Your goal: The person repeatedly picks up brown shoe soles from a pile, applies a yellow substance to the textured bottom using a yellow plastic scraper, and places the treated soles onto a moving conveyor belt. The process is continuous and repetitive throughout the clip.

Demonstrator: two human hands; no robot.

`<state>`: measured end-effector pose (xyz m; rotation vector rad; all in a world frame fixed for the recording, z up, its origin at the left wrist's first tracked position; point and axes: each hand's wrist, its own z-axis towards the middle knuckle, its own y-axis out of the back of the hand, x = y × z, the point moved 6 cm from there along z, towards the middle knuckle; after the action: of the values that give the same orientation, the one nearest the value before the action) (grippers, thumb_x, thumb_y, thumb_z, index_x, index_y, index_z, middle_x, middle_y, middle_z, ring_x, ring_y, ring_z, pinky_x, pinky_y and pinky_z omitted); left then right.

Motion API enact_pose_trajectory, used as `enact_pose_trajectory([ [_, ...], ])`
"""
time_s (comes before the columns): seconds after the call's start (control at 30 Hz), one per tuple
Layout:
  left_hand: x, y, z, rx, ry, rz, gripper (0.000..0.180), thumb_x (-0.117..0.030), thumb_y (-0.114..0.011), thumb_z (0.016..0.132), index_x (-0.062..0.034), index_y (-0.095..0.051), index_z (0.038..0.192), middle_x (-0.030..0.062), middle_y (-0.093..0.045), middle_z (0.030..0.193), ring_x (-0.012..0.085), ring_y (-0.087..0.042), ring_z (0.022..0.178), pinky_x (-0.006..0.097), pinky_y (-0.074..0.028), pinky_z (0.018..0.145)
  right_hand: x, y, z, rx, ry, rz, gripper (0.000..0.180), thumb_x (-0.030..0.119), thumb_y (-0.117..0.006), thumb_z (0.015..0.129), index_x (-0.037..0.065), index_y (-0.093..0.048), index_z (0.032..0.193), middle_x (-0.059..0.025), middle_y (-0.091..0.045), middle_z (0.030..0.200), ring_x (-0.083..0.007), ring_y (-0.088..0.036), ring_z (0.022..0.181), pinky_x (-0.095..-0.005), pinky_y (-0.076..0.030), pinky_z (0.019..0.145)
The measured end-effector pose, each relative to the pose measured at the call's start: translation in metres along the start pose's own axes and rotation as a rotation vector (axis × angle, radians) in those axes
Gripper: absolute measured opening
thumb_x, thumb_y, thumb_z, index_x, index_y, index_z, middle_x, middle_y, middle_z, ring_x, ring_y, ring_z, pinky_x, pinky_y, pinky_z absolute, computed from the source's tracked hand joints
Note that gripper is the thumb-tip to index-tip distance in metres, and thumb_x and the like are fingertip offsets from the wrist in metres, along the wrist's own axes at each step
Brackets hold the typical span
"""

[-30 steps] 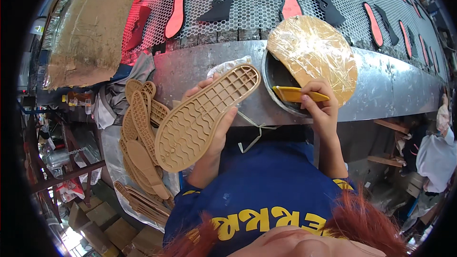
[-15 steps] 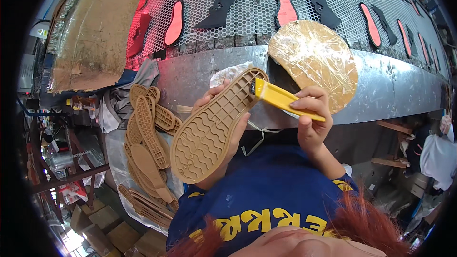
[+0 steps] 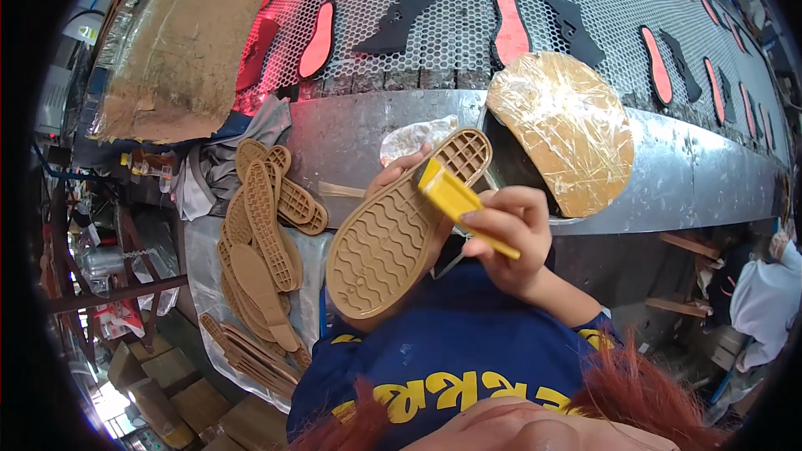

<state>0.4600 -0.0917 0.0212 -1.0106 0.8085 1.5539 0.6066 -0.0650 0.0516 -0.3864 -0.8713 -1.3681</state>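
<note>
At the left, a loose heap of tan, ridged shoe soles [image 3: 261,225] is being supported by a translucent plastic sheet [image 3: 205,246], and could be toppled by an elbow swung wide. Nearer the middle, a large tan rubber sole [image 3: 376,259], waved at its near end and gridded at its far end, is being clasped from behind by the left hand [image 3: 396,171]; it could be twisted if its overhanging tip were pressed too hard. Over the grid, a flat yellow brush [image 3: 459,200] is being pinched by the right hand [image 3: 514,230], apart from the left; whether the bristles are being pressed down cannot be told, but the left fingers could be smeared by a slip past the rim. Leftward room is being limited by the heap, forward room by the curved grey metal ledge [image 3: 334,135], and forward-right room by a dark round pot [image 3: 508,163], partly covered by a film-wrapped brown disc [image 3: 576,142]; more space is being left beyond the right forearm.
</note>
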Motion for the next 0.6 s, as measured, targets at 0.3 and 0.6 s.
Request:
enact_pose_trajectory([
  [0.3, 0.015, 0.002, -0.001, -0.175, 0.004, -0.325, 0.069, 0.008, -0.065, 0.079, -0.0048, -0.030, 0.136, 0.0144, -0.037, 0.137, 0.0279, -0.038, 0.131, 0.042, -0.039, 0.107, 0.037, -0.037, 0.008, 0.163, 0.294, 0.017, 0.044, 0.038, -0.072, 0.075, 0.003, -0.066, 0.100, -0.0110, -0.045, 0.102, -0.0291, -0.059, 0.094, -0.0356, -0.052, 0.081],
  [0.6, 0.010, 0.001, 0.005, -0.253, -0.010, -0.391, 0.070, 0.006, -0.069, 0.076, -0.0012, -0.031, 0.134, 0.0112, -0.046, 0.128, 0.0201, -0.045, 0.124, 0.032, -0.039, 0.103, 0.058, -0.045, 0.015, 0.238, 0.388, 0.108, 0.043, 0.040, -0.071, 0.077, 0.004, -0.065, 0.098, -0.0101, -0.045, 0.098, -0.0302, -0.059, 0.092, -0.0412, -0.054, 0.082],
])
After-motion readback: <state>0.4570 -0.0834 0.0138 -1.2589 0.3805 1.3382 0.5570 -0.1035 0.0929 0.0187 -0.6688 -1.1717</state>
